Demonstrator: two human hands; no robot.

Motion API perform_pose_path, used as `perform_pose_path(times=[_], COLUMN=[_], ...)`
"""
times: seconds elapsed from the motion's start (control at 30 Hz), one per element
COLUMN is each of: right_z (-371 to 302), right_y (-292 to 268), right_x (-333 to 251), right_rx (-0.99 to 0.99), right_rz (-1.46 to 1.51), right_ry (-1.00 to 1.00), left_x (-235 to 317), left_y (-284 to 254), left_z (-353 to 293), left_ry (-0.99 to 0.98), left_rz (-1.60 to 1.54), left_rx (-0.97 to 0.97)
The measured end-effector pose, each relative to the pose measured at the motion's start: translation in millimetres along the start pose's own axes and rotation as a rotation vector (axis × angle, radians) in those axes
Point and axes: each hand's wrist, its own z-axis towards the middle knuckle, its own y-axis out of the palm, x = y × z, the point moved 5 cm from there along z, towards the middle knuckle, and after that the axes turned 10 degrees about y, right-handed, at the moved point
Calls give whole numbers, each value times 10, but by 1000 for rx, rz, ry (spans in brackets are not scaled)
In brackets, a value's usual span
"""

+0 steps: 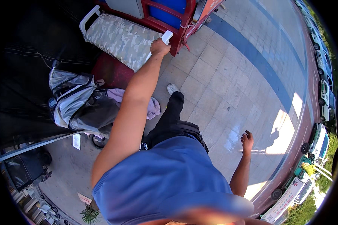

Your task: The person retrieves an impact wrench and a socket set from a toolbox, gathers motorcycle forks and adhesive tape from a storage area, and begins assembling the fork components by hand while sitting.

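Observation:
My left hand (160,47) reaches forward and is closed round the white armrest (167,36) at the right end of a padded seat (122,37) with a camouflage cover. The seat belongs to a red three-wheeled vehicle (168,23) with blue panels. Out to my right side hangs my right hand (247,141), over the pavement. Its fingers are loosely bent and apart, and no held thing shows in it.
Left of my legs is the vehicle's front, draped in a grey and clear cover (73,97) with a pinkish cloth (153,108). The red footboard (110,69) lies below the seat. Paving tiles (221,82) spread to the right, with parked cars (324,90) beyond.

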Motion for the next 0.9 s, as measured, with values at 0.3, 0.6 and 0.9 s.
perform_pose_path(times=[0.3,0.6,0.9], right_z=[480,158,376], right_y=[2246,5016,7937], right_x=[-3823,-5391,-5664], right_rx=[-516,-924,-664], right_rz=[-58,-544,-1117], right_ry=[-383,-871,-902], left_x=[-382,-1475,-2014], left_y=[217,-1036,-712], left_z=[435,-1996,-2694], left_ry=[-82,-273,-637], left_rz=[-9,-431,-595], left_rx=[-72,396,658])
